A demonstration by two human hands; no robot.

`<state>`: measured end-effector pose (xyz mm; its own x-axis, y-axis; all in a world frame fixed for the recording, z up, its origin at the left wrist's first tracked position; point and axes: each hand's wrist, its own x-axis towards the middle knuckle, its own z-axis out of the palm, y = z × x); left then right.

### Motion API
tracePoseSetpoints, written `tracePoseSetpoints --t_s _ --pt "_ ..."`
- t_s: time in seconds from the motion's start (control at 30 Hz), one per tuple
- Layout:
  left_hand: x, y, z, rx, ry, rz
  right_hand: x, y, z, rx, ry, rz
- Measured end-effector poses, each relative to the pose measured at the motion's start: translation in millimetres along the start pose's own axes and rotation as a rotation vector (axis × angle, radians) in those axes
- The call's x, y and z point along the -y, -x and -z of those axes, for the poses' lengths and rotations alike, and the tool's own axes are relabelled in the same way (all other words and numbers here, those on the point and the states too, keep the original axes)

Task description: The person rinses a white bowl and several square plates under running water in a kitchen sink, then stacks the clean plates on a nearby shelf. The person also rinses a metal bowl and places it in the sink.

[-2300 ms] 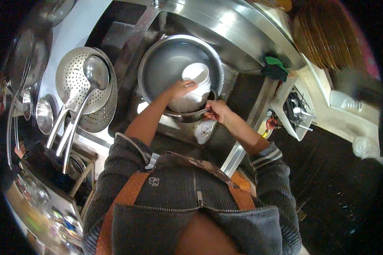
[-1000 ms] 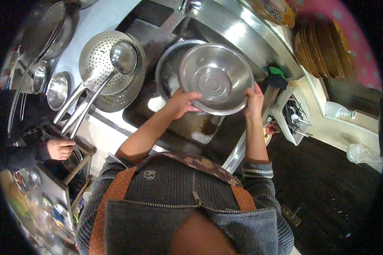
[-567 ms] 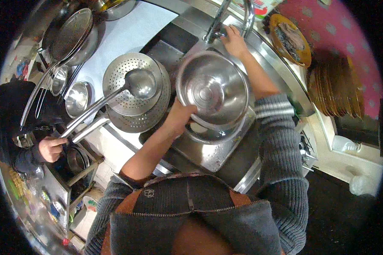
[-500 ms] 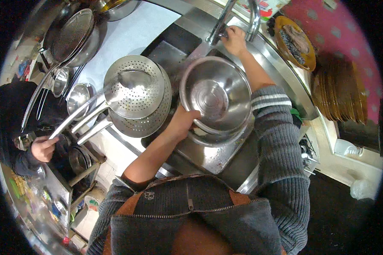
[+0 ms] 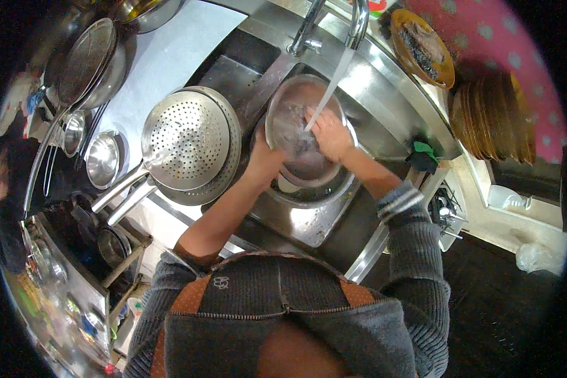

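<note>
A shiny metal bowl (image 5: pixel 283 107) is tilted over the sink, with a stream of water (image 5: pixel 335 82) falling into it. My left hand (image 5: pixel 266 160) grips its near left rim, closed on it. Inside the bowl, under the stream, is my right hand (image 5: pixel 332 135), open, its fingers stretched out over the inner surface and slightly blurred. The water comes from a chrome faucet (image 5: pixel 358 25) beyond the bowl. Beneath sits a second metal bowl (image 5: pixel 321 200), mostly hidden by the upper one.
Stacked perforated strainers (image 5: pixel 186 138) with long handles lie left of the sink. Further left are a small metal bowl (image 5: pixel 102 160), a mesh strainer (image 5: pixel 89 60) and a white board (image 5: pixel 170 50). Brown plates (image 5: pixel 494 120) and a yellow-brown dish (image 5: pixel 444 63) holding scrubbers stand at right.
My right hand has left the faucet's base and entered the bowl; water now runs. The bowl has tilted. At left, another person's hand and the long-handled tool over the strainers are gone.
</note>
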<state>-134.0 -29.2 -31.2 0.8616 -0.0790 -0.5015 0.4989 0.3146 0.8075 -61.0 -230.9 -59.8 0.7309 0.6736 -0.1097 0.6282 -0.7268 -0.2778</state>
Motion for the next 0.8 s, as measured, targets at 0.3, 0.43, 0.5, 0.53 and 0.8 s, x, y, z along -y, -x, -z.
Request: tracePoseSetpoints --t_s 0.3,0.43,0.5,0.53,0.8 --pt "12.3 0.8 12.2 -0.058 0.17 0.167 26.2 87.5 20.5 -0.553 -0.383 -0.79" --pt "41.1 -9.4 6.3 -0.087 0.337 0.278 58.6 108.7 30.2 -0.401 -1.818 -1.186" --pt "85.5 -31.6 6.8 -0.099 0.425 0.436 60.6 116.1 30.2 -0.441 -1.336 -1.053" --pt "102.8 -42.0 2.4 -0.103 0.415 0.444 54.1 120.9 30.6 -0.449 -1.012 -0.934" --pt "31.1 -59.3 -24.4 0.005 -0.567 -0.657 20.6 54.3 97.8 -0.131 0.493 -0.52"
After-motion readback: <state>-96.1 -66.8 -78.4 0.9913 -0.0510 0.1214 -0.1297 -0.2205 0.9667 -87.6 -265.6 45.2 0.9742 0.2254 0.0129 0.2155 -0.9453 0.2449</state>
